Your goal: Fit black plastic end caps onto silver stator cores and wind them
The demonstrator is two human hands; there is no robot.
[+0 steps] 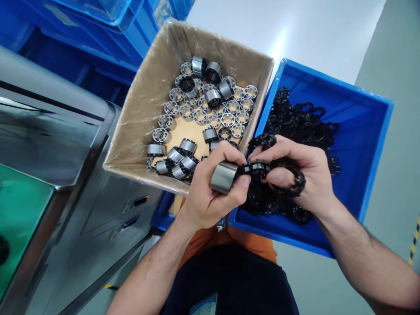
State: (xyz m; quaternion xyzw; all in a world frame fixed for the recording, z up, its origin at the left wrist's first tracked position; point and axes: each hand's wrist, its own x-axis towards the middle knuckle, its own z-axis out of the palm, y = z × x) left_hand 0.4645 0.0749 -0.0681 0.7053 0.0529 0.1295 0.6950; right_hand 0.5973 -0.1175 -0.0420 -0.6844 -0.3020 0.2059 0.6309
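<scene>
My left hand (pixel 210 188) is closed around a silver metal ring core (pixel 224 177), with a black edge on its right side. Close against it, my right hand (pixel 302 170) grips several black plastic rings (pixel 288 183). One black ring (pixel 257 168) sits between the fingertips of both hands, near the core's black edge; whether it touches the core I cannot tell. Below and behind my right hand, a blue bin (pixel 370 131) holds a heap of loose black rings (pixel 305 120). To the left, a lined cardboard box (pixel 138 109) contains metal cores (pixel 200 116), some with black rings on them.
A grey metal machine (pixel 108 210) with a green surface (pixel 22 218) stands at the left. Blue crates (pixel 98 30) are stacked at the upper left. A white tabletop (pixel 295 30) lies beyond the box. Yellow-black tape (pixel 415 240) marks the floor at right.
</scene>
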